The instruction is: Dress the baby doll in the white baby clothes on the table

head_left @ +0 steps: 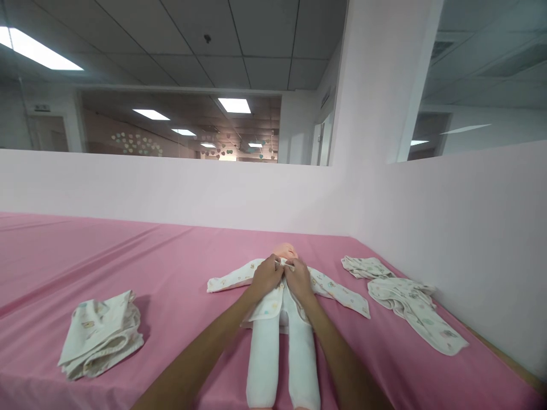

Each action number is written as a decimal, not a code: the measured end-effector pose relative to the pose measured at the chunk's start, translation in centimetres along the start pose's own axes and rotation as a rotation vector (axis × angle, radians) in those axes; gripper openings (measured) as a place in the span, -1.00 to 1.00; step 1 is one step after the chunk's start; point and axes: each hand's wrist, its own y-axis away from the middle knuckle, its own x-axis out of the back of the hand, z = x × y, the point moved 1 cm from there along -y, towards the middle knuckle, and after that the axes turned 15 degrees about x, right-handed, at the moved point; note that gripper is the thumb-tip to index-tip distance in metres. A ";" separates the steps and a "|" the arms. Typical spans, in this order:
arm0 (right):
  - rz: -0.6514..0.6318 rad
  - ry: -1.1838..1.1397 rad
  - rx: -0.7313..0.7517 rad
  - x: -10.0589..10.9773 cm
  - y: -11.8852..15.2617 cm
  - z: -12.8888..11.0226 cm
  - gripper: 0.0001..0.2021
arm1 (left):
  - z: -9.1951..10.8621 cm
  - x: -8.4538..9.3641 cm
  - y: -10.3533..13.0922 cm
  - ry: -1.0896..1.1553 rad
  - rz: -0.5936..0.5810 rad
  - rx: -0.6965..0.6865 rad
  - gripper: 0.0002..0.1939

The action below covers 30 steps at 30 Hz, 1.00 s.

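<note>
Doll (pixel 280 319) lies face-up on the pink sheet (pixel 179 273); your left hand (pixel 265 277) and right hand (pixel 298 279) pinch its printed top (pixel 329 287) at the collar. Fastening appears underway; next closure likely demands aligned edges.

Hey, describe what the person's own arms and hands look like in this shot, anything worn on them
Both forearms are bare up to the bottom edge of the picture: no sleeves, gloves, watch or bracelet show. The left hand and right hand are bare too, with no visible rings, though the fingers are too small to be sure.
</note>
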 end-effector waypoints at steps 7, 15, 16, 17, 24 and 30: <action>0.064 -0.078 -0.006 1.6 1.9 -0.2 -0.72 | 0.9 1.4 4.7 -0.175 0.045 -0.109 -0.80; 0.124 -0.078 -0.035 2.3 3.3 -1.0 -0.90 | -0.2 1.7 5.9 -0.191 0.075 -0.086 -0.86; 0.120 -0.084 -0.035 2.2 3.3 -1.0 -0.92 | -0.3 1.6 5.5 -0.183 0.079 -0.073 -0.86; 0.118 -0.092 -0.034 2.2 3.2 -1.0 -0.93 | -0.5 1.5 5.0 -0.176 0.081 -0.059 -0.86; 0.171 -0.206 -0.013 2.5 2.8 -1.0 -0.87 | -1.3 0.7 2.4 -0.133 0.103 -0.027 -0.78; 0.081 -0.314 -0.034 2.2 3.0 -1.3 -0.79 | -1.6 0.7 1.9 -0.109 0.100 -0.045 -0.77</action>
